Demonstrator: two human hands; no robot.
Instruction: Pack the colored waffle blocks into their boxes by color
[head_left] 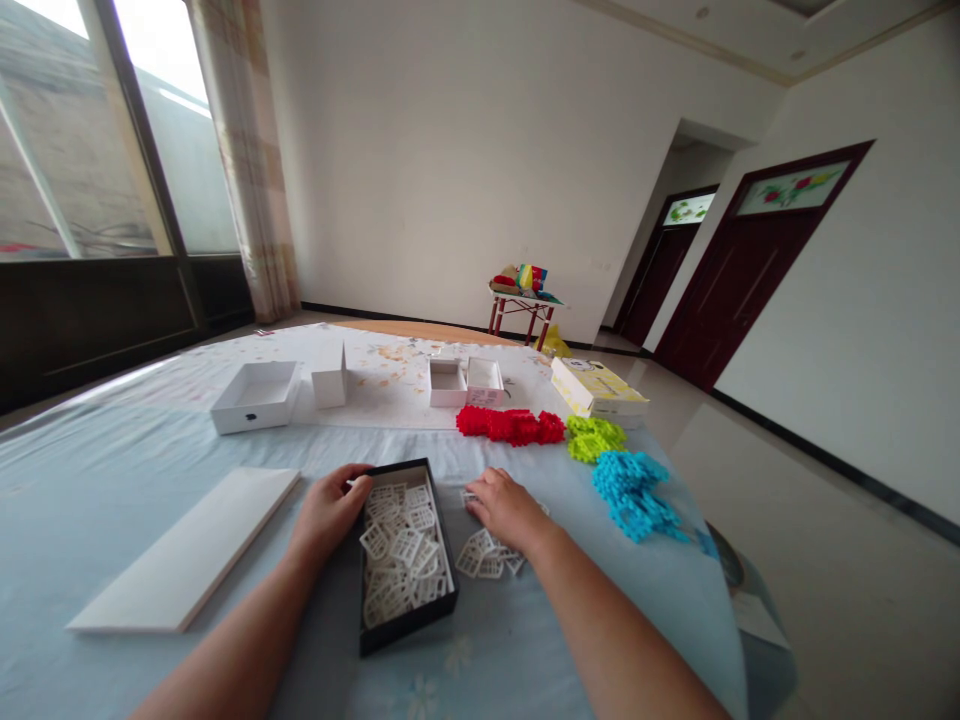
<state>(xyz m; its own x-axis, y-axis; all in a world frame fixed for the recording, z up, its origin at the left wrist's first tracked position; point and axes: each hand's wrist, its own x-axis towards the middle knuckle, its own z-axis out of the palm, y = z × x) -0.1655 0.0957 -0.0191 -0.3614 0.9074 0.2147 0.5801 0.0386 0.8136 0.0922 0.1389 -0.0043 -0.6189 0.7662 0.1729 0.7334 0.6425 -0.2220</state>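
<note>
My left hand [330, 505] is closed on the upper left corner of a black-edged box [409, 632]. The box lies tilted on the table and holds many small white plastic window-shaped pieces [405, 545]. To its right, my right hand [504, 508] bends over a loose heap of the same white pieces [487, 555] on the cloth. Its fingers are curled down with bits of white showing at the fingertips. The palm hides part of the heap.
Red [510, 426], lime green [595, 438] and blue plastic pieces [634, 490] lie in piles on the right. Farther back stand white open boxes [255, 400], small box halves [448, 395] and a yellow-white box [596, 388]. A flat white lid [187, 550] lies left.
</note>
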